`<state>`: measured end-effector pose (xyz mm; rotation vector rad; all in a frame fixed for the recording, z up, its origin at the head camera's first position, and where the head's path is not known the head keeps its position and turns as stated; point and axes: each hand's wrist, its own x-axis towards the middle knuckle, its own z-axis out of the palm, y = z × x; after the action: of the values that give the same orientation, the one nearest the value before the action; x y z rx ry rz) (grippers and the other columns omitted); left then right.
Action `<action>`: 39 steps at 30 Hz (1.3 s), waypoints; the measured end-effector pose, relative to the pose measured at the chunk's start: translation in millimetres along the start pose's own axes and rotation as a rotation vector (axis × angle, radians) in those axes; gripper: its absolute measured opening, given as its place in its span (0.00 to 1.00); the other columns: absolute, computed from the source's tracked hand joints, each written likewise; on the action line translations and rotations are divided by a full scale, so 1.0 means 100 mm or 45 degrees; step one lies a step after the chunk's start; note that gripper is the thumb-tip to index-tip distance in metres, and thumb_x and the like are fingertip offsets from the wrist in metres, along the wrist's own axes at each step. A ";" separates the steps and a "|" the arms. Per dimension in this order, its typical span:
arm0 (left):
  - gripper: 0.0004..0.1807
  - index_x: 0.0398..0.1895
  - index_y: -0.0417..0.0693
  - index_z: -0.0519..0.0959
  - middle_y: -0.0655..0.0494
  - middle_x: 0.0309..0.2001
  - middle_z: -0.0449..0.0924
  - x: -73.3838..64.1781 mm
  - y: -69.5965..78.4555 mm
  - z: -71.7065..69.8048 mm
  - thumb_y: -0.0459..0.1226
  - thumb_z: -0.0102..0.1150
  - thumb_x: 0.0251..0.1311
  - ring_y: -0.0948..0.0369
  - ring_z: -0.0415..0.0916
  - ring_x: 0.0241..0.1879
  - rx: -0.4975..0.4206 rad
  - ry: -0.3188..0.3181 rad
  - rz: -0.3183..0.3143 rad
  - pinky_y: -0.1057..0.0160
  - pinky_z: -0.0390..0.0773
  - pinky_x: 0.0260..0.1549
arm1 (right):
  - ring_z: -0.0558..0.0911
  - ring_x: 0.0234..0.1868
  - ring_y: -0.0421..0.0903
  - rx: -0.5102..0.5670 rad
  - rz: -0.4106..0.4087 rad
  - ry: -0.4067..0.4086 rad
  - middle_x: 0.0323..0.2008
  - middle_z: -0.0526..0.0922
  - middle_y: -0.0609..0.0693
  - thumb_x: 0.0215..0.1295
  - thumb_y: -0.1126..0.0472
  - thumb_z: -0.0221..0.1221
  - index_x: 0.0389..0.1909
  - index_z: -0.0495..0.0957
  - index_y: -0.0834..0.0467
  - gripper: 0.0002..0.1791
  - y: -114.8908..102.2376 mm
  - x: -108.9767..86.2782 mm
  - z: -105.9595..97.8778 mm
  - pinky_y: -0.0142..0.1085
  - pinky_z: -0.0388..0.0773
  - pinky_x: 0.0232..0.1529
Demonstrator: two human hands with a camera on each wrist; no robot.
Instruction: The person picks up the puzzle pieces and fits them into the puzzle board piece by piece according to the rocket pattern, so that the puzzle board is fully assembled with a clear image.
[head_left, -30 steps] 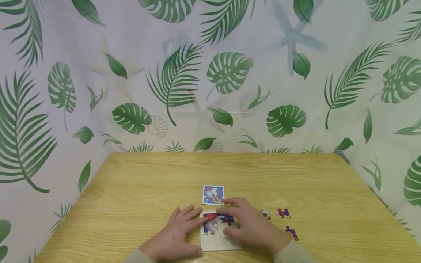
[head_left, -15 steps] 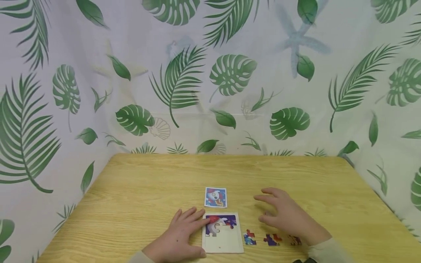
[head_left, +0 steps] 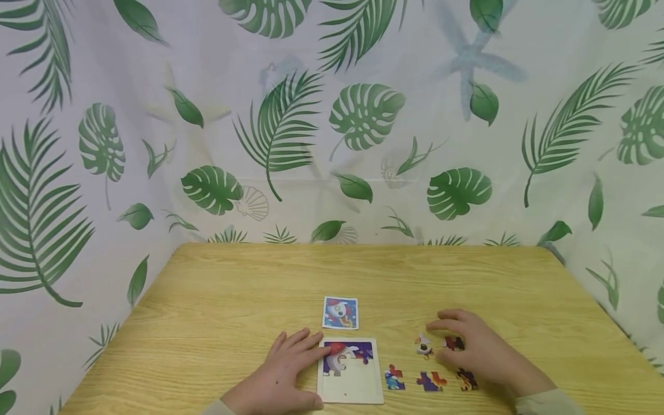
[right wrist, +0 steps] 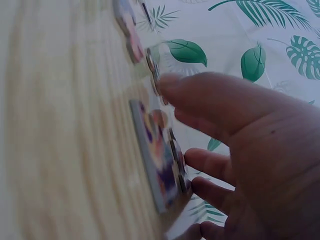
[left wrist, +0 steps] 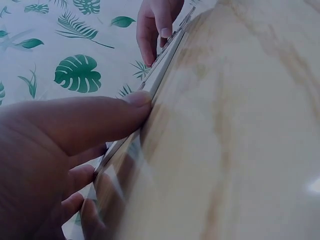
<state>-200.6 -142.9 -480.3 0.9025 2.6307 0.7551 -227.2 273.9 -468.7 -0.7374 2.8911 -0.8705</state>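
Note:
My left hand rests at the left side of a white puzzle tray, its thumb and forefinger touching the edge. Joined puzzle pieces fill the tray's upper and left parts; bare board shows at lower right. Over loose pieces on the right hovers my right hand, thumb and fingers apart with nothing between them. Closest to it are a dark red puzzle piece, partly covered by the fingers, and a white puzzle piece with a dog's face. In the right wrist view the thumb is raised above the pieces.
In a row right of the tray lie a blue-and-red puzzle piece, a purple-and-orange puzzle piece and a dark puzzle piece. Behind the tray lies a small picture card. A leaf-print curtain hangs beyond the wooden table.
My right hand has moved from above the tray rightward to the loose pieces, uncovering the tray and the row beside it. The left hand has stayed at the tray's edge.

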 end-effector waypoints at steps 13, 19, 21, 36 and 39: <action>0.47 0.77 0.62 0.64 0.59 0.80 0.52 -0.01 0.01 -0.01 0.63 0.66 0.55 0.50 0.41 0.79 0.007 -0.008 -0.007 0.34 0.35 0.71 | 0.69 0.63 0.72 -0.031 -0.015 0.054 0.64 0.72 0.65 0.62 0.44 0.69 0.49 0.84 0.41 0.16 -0.03 0.00 0.06 0.68 0.70 0.55; 0.47 0.77 0.65 0.64 0.60 0.79 0.52 -0.01 0.01 -0.01 0.64 0.66 0.54 0.49 0.41 0.79 0.004 -0.002 -0.016 0.32 0.35 0.70 | 0.70 0.62 0.71 -0.061 0.001 0.083 0.64 0.72 0.65 0.60 0.44 0.71 0.46 0.85 0.39 0.14 -0.05 0.03 0.09 0.67 0.70 0.56; 0.47 0.77 0.66 0.63 0.60 0.79 0.52 -0.01 0.01 -0.02 0.64 0.66 0.54 0.49 0.41 0.79 -0.009 -0.004 -0.019 0.31 0.35 0.70 | 0.70 0.62 0.71 -0.063 0.005 0.089 0.64 0.72 0.65 0.59 0.44 0.71 0.46 0.85 0.38 0.14 -0.05 0.03 0.10 0.67 0.70 0.56; 0.47 0.77 0.63 0.64 0.61 0.79 0.52 -0.02 0.01 0.00 0.63 0.66 0.55 0.50 0.40 0.79 -0.009 0.004 -0.015 0.33 0.33 0.71 | 0.73 0.60 0.68 -0.061 -0.005 0.109 0.61 0.75 0.62 0.59 0.47 0.72 0.40 0.83 0.37 0.09 -0.12 0.03 0.09 0.65 0.72 0.55; 0.46 0.77 0.63 0.64 0.61 0.79 0.52 -0.01 0.00 0.01 0.64 0.65 0.55 0.50 0.40 0.79 -0.002 0.006 -0.009 0.33 0.33 0.71 | 0.74 0.59 0.66 -0.064 -0.018 0.113 0.60 0.76 0.61 0.60 0.48 0.72 0.39 0.83 0.38 0.09 -0.13 0.03 0.08 0.62 0.74 0.54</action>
<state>-199.5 -143.3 -480.6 0.8918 2.6357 0.7582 -223.1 259.0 -468.6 -0.7424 2.9992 -0.8562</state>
